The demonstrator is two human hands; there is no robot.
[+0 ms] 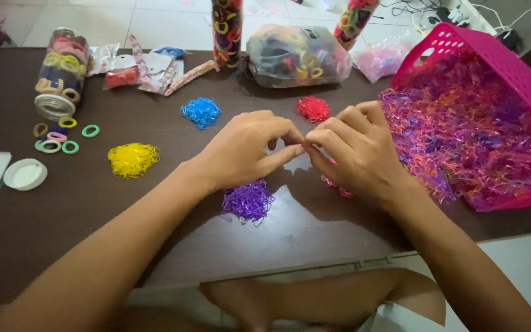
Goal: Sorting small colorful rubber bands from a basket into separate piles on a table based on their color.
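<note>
The left hand [247,147] and right hand [354,150] met fingertip to fingertip just left of the tipped pink basket [499,58]. Both were pinched shut; whether they gripped a band was too small to tell. The purple band pile [248,201] lay below the left hand, well left of the basket, with pink bands [339,187] under the right hand.
</note>
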